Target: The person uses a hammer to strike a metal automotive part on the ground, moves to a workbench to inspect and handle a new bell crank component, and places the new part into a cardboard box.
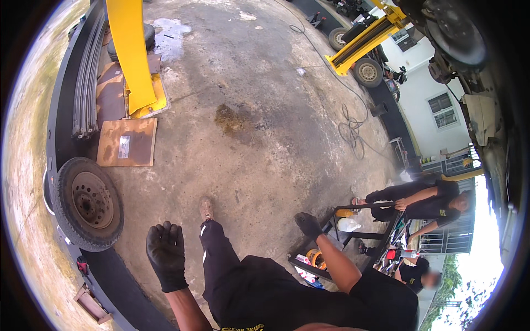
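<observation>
My left hand, in a black work glove, is raised in front of me. Its palm side shows, the fingers are loosely bent, and nothing lies in it. To its left a wheel with a rusty steel rim leans by the dark kerb. On the other side, my right hand hangs in a black glove, back toward me, fingers curled in and nothing visible in them. It is nearest to a black metal tool cart, apart from it. One of my shoes shows on the concrete floor.
Two people in dark clothes are at the cart, one standing person gripping its frame. A yellow lift post rises at left beside a brown board. A hose lies coiled at right. A raised vehicle hangs at upper right.
</observation>
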Tool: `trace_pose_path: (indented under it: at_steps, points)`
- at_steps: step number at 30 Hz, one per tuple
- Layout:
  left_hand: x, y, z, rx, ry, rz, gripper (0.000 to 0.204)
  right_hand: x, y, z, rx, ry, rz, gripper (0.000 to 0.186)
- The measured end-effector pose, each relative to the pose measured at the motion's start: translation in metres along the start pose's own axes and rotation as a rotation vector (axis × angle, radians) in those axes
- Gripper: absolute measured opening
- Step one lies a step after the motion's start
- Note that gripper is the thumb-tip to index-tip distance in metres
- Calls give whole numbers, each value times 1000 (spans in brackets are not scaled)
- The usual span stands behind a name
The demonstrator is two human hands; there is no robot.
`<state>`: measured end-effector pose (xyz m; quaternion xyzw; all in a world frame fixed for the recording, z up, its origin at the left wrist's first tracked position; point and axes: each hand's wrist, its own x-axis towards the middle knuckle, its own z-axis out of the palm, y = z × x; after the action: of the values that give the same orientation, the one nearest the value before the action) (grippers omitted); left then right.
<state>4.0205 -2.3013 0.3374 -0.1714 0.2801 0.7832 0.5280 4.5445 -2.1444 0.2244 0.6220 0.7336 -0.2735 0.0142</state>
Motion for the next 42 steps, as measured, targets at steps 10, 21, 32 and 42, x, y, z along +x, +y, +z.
trace_pose_path:
  at_steps: [10, 21, 32, 42]
  points:
    - [273, 7, 159, 174, -162, 106, 23, 99, 67, -36, -288, -530, 149, 40]
    - [505, -122, 323, 185, 14, 47, 22, 427, 112, -134, -328, -592, 65, 40]
    - [748, -208, 444, 126, 55, -26, 19, 762, -58, -307, -83, -186, -29, 29]
    - [1025, -167, 459, 34, 385, 237, 25, 1070, 11, -355, -400, -648, -309, 31]
